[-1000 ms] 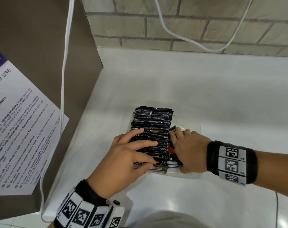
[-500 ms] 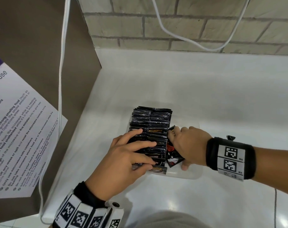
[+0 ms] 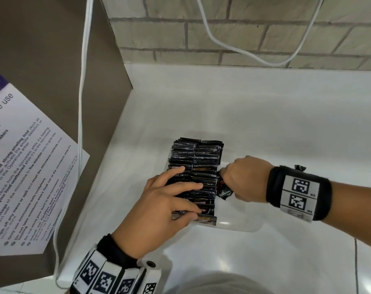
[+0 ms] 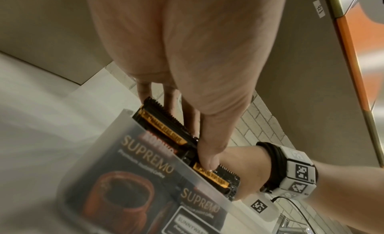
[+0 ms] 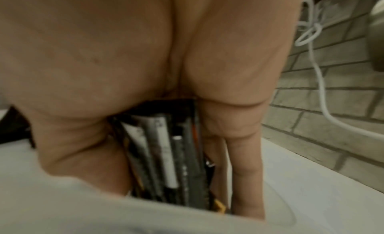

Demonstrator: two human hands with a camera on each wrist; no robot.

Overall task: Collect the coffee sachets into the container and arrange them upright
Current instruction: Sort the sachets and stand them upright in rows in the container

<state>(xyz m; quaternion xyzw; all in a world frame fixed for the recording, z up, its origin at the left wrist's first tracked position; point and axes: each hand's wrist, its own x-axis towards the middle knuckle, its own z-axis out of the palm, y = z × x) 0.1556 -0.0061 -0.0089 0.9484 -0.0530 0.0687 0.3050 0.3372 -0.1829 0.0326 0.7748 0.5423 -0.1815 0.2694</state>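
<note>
Your right hand (image 3: 247, 179) is clamped on a small bundle of black sachets (image 3: 223, 190), fingers curled round it, at the right side of the packed row; the right wrist view shows this bundle (image 5: 166, 153) edge-on between thumb and fingers, its lower end inside the container's frosted wall. Your left hand (image 3: 159, 209) lies on the packed sachets (image 3: 198, 166) with fingers nearly straight, pressing across their top edges; in the left wrist view the thumb (image 4: 207, 160) presses on a sachet with an orange band. The packed sachets stand upright in two close rows that fill the left part of the container (image 3: 243, 227), a translucent plastic tub whose right part shows bare. Through its wall the left wrist view reads "SUPREMO" on the front sachets (image 4: 145, 155). The container rests on the white tabletop (image 3: 265, 128), toward its left edge and nearer the front edge than the brick wall (image 3: 243, 39). White cables (image 3: 82, 102) hang along the wall and the left edge. A printed notice (image 3: 21, 177) hangs left of the tabletop.
</note>
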